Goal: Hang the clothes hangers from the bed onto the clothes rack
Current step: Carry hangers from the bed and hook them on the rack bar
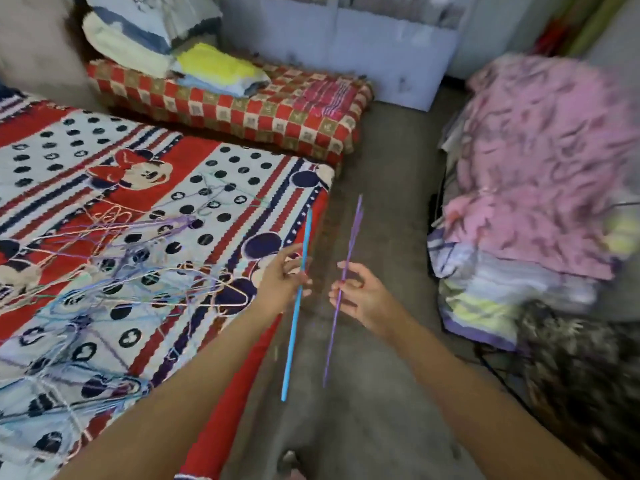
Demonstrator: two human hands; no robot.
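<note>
The left hand (284,278) grips a blue hanger (296,306), seen edge-on as a thin upright line, its fingers (304,284) curled round it about a third of the way down from the top. The right hand (360,292) pinches a purple hanger (341,292), also edge-on, between thumb and fingertips near the middle of its length. Both hangers stand nearly vertical, just off the right edge of the bed (322,209) and over the floor (381,220); they are apart from each other, the blue one nearer the bed. On the bed, left of the left hand, lies a tangled pile of hangers (131,271) in pale blue, purple and pink wire, spread across the cartoon-print bedspread. To the right of the bed, across the strip of floor, sits a heap of clothes (540,174) topped by pink patterned fabric; it is blurred.
</note>
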